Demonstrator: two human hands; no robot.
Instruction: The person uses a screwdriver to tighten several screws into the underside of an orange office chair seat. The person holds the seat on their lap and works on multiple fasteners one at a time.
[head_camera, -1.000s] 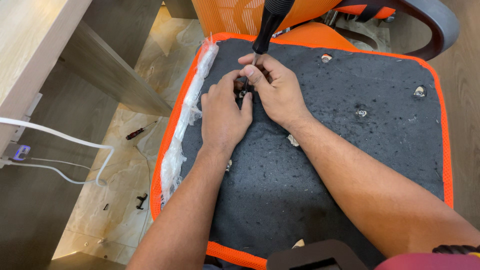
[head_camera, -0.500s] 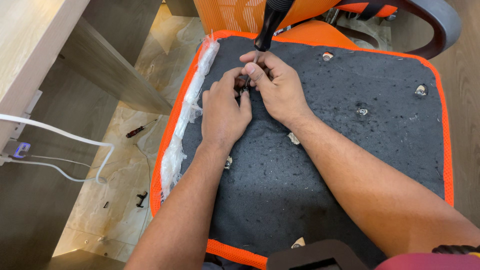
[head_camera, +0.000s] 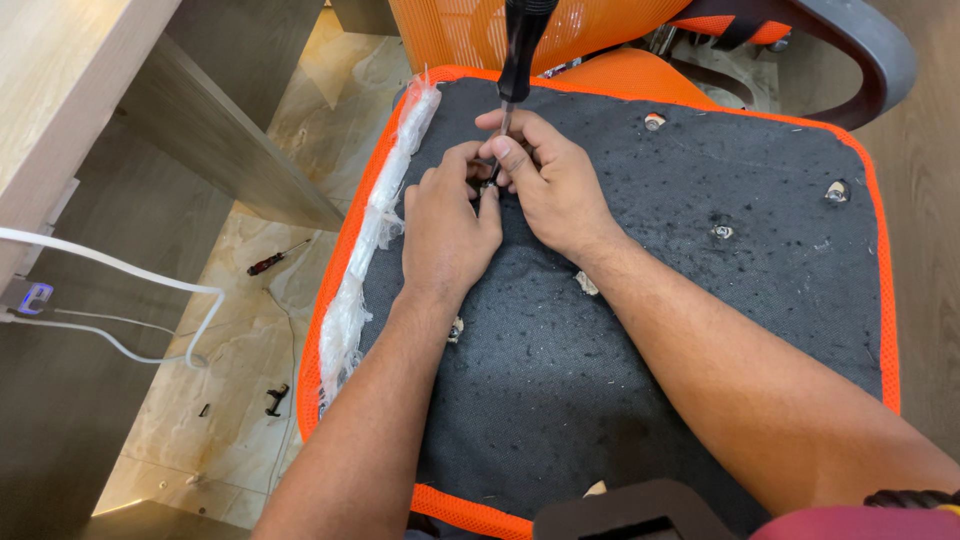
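Black-handled screwdriver (head_camera: 520, 50) upright on seat underside (head_camera: 640, 330), both hands (head_camera: 500, 200) pinching shaft.

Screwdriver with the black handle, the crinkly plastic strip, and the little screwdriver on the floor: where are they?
black-handled screwdriver (head_camera: 518, 60), head view, on its handle.
plastic strip (head_camera: 378, 215), head view, on its middle, along the seat's left edge.
small screwdriver on the floor (head_camera: 268, 263), head view, on its dark red handle.

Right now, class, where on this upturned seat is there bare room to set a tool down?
Bare fabric lies between the right forearm and the right-edge bolt hole, and near the bottom orange edge. It is crowded where both hands meet the screwdriver.
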